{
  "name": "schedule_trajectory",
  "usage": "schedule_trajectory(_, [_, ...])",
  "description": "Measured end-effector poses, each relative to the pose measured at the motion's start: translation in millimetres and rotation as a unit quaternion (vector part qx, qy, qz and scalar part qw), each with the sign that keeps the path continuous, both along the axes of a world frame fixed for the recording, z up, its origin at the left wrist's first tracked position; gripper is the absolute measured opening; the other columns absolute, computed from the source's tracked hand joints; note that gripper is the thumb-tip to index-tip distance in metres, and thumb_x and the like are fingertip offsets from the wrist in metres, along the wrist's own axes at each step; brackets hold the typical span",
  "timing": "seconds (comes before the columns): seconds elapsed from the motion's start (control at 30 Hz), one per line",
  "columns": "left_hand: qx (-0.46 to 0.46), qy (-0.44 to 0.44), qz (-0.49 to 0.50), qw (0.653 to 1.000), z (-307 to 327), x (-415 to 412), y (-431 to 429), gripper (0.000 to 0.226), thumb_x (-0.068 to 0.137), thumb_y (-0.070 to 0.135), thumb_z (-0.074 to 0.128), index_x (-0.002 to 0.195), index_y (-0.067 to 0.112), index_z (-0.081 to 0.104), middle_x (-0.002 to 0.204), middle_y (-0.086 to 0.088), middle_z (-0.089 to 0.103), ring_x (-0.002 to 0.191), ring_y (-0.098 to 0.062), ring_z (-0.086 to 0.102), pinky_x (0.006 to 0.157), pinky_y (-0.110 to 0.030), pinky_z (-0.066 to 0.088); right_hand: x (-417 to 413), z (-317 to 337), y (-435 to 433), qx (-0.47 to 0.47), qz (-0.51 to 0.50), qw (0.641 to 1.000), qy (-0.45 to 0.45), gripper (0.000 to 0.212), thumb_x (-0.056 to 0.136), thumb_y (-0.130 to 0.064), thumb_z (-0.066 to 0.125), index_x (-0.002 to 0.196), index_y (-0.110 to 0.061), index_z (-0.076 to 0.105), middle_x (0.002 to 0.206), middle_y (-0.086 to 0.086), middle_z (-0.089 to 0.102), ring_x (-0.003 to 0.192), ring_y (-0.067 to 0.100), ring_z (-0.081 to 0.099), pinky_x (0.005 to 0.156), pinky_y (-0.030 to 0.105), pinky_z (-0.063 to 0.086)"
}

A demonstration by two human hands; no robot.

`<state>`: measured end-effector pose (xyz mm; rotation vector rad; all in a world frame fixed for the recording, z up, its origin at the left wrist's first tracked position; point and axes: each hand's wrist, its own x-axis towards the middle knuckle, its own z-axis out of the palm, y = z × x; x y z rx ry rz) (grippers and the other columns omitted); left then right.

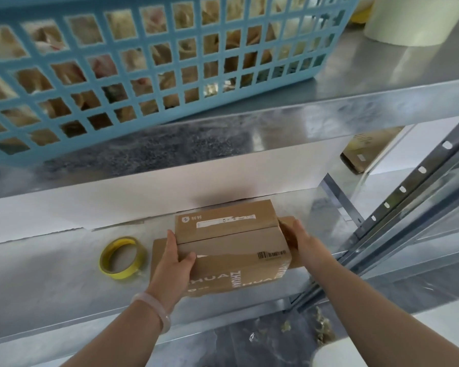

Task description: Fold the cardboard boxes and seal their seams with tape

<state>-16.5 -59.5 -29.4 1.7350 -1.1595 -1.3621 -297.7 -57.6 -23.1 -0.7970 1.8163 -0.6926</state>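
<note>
A brown cardboard box [231, 242] with white print and a barcode label stands on the metal shelf [51, 282], its two top flaps folded down and meeting at a seam. My left hand [174, 263] grips its left side, thumb over the near flap. My right hand [301, 242] holds the right side, fingers against a side flap that sticks out. A yellow roll of tape [122, 258] lies flat on the shelf just left of the box, touching neither hand.
A blue lattice basket [143, 62] full of goods sits on the shelf above, beside a white roll [414, 19]. A perforated metal upright [408, 186] stands at the right. Another cardboard box [366, 152] lies behind it. A white wall panel backs the shelf.
</note>
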Motion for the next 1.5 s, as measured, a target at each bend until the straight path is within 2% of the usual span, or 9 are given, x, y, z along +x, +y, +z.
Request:
schedule_trajectory(0.17, [-0.006,0.002,-0.003,1.0,-3.5,0.6,0.2,0.075,0.099,0.018,0.051,0.152,0.039,0.002,0.127,0.018,0.034,0.098,0.002,0.048,0.076,-0.018,0.043,-21.7,-4.9,-10.4,-0.016,0.035,0.996,0.085,0.047,0.103,-0.053,0.027,0.13,-0.023,0.052,0.112,0.003,0.056,0.098,0.018,0.052,0.091,0.037,0.04])
schedule_trajectory(0.37, [-0.001,-0.007,0.005,1.0,-0.7,-0.4,-0.1,0.075,0.098,0.016,0.052,0.153,0.036,0.004,0.131,0.013,0.036,0.109,-0.013,0.05,0.09,-0.03,0.046,-21.8,12.3,-18.2,-0.041,0.057,0.991,0.117,0.051,0.105,-0.045,0.03,0.15,-0.023,0.037,0.153,0.004,0.04,0.139,0.025,0.037,0.113,0.04,0.028])
schedule_trajectory(0.63, [0.036,-0.044,0.033,0.998,9.3,-6.0,-13.1,0.048,0.086,0.052,0.061,0.127,0.027,0.054,0.11,0.004,0.067,0.099,-0.02,0.064,0.09,-0.044,0.053,43.3,17.1,-2.0,-0.039,0.061,0.993,0.097,0.068,0.093,-0.061,0.047,0.146,-0.02,0.037,0.13,0.0,0.059,0.115,0.022,0.057,0.091,0.036,0.049])
schedule_trajectory(0.8, [0.008,-0.107,0.053,0.993,6.2,-15.0,-13.3,0.038,0.088,0.055,0.057,0.108,0.023,0.06,0.091,0.004,0.069,0.084,-0.018,0.066,0.081,-0.042,0.056,40.4,11.3,-7.8,-0.039,0.053,0.992,0.108,0.035,0.099,-0.052,0.042,0.099,-0.022,0.06,0.083,-0.002,0.064,0.074,0.012,0.059,0.055,0.026,0.041])
schedule_trajectory(1.03, [0.005,-0.035,0.064,0.997,6.9,-9.1,-9.8,0.028,0.091,0.048,0.056,0.107,0.025,0.061,0.097,-0.001,0.07,0.09,-0.025,0.067,0.085,-0.047,0.055,34.6,18.8,5.2,-0.043,0.034,0.998,-0.039,0.029,0.098,-0.05,0.046,0.122,-0.038,0.058,0.105,-0.007,0.067,0.098,0.017,0.062,0.088,0.04,0.052])
schedule_trajectory(1.2, [-0.022,0.086,0.082,0.993,25.6,5.5,13.6,0.017,0.09,0.038,0.064,0.105,0.031,0.061,0.102,-0.001,0.072,0.09,-0.022,0.069,0.082,-0.046,0.057,41.5,57.5,30.4,-0.15,0.084,0.985,-0.018,0.037,0.091,-0.034,0.066,0.109,-0.061,0.05,0.098,-0.023,0.067,0.08,-0.01,0.064,0.056,0.004,0.046])
schedule_trajectory(1.3, [-0.043,0.139,0.084,0.986,41.8,12.9,24.7,0.042,0.079,0.039,0.073,0.117,0.038,0.055,0.106,0.005,0.07,0.089,-0.015,0.07,0.076,-0.037,0.058,48.4,86.1,44.5,-0.221,0.104,0.968,0.053,0.053,0.092,-0.036,0.063,0.124,-0.069,0.036,0.111,-0.029,0.061,0.093,-0.015,0.058,0.071,0.003,0.046])
schedule_trajectory(1.4, [-0.09,0.151,0.069,0.982,55.1,14.4,30.6,0.077,0.076,0.026,0.077,0.137,0.045,0.034,0.116,0.011,0.058,0.095,-0.008,0.066,0.079,-0.032,0.058,47.4,109.0,48.7,-0.263,0.133,0.943,0.154,0.063,0.091,-0.046,0.058,0.145,-0.055,0.029,0.15,-0.018,0.034,0.134,0.007,0.038,0.11,0.031,0.037])
schedule_trajectory(1.5, [-0.124,0.152,0.067,0.978,60.5,16.4,36.1,0.065,0.076,0.011,0.077,0.12,0.045,0.044,0.111,0.004,0.058,0.078,-0.005,0.068,0.056,-0.022,0.055,46.3,127.1,50.9,-0.311,0.167,0.917,0.187,0.059,0.085,-0.056,0.055,0.133,-0.07,0.024,0.155,-0.023,0.02,0.138,0.003,0.027,0.109,0.026,0.03])
